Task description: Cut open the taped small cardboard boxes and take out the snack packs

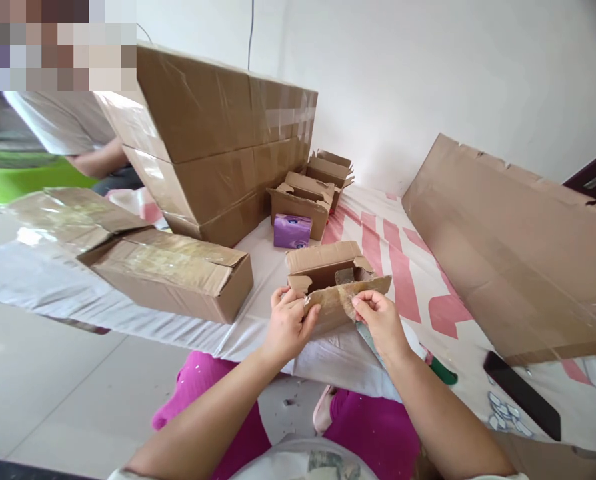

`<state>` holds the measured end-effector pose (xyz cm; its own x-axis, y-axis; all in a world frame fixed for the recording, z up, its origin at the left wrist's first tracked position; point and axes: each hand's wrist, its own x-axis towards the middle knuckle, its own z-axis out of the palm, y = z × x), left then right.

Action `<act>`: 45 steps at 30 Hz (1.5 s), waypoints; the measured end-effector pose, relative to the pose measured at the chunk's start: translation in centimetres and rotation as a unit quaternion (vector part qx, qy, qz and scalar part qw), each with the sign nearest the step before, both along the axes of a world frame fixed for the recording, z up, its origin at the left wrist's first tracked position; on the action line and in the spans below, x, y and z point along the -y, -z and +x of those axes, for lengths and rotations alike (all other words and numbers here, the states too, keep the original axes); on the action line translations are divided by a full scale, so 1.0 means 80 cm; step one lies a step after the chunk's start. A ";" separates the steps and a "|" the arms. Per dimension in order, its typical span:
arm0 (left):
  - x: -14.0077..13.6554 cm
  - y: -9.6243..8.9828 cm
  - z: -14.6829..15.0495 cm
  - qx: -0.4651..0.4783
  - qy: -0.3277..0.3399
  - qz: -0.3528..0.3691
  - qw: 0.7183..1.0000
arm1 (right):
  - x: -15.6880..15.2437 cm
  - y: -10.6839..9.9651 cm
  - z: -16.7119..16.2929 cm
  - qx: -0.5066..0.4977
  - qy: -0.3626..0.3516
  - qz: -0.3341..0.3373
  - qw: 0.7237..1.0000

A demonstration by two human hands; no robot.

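A small open cardboard box (323, 257) with torn, ragged flaps stands at the table's near edge. My left hand (291, 323) grips the left end of its front flap (325, 297), thumb on the near side. Pinched between the thumb and fingers of my right hand (381, 320) is a crinkled brown strip (348, 303) that hangs off the same flap; whether it is tape or paper I cannot tell. A dark patch shows inside the box. Beneath my right forearm lies a long object with a green end (443, 371), mostly hidden.
A long taped carton (178, 273) lies to the left. Large stacked cartons (218, 127) rise behind it, with a person (73, 127) beyond. More open boxes (298, 200) and a purple packet (292, 231) stand farther back. On the right are a large cardboard panel (518, 247) and a black phone (522, 395).
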<state>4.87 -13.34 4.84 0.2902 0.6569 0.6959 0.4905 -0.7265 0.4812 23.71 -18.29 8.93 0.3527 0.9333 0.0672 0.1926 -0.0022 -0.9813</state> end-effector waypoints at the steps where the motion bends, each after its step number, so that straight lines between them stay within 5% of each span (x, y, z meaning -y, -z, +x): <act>1: 0.000 0.000 0.000 0.000 0.000 0.001 1.000 | 0.001 -0.001 -0.003 0.024 0.007 0.015 1.000; 6: 0.000 -0.002 -0.001 0.000 0.006 0.003 1.000 | 0.007 -0.006 -0.020 0.239 0.038 0.142 0.960; 10: 0.000 -0.001 -0.003 0.013 0.004 0.003 1.000 | 0.005 -0.006 -0.025 0.414 0.048 0.272 0.867; 14: 0.002 0.000 -0.001 0.011 0.001 0.003 1.000 | 0.000 -0.002 -0.028 0.508 0.029 0.324 0.797; 17: 0.001 0.000 0.002 0.005 0.001 0.009 1.000 | -0.001 0.000 -0.036 0.517 0.006 0.327 0.791; 24: -0.002 -0.001 0.000 -0.008 0.002 0.014 1.000 | 0.006 0.004 -0.030 0.382 -0.028 0.349 0.855; 27: -0.001 0.000 -0.002 -0.007 0.006 0.005 1.000 | 0.008 0.006 -0.007 0.364 0.000 0.352 0.863; 31: 0.000 0.001 -0.001 -0.010 0.007 0.001 1.000 | -0.001 -0.003 0.022 0.460 0.004 0.354 0.814; 36: 0.000 0.002 0.003 -0.003 0.012 0.007 1.000 | -0.020 -0.032 0.036 0.537 -0.082 0.392 0.742; 45: 0.000 -0.003 0.001 -0.021 0.021 0.003 1.000 | -0.053 -0.062 0.014 0.543 -0.207 0.366 0.727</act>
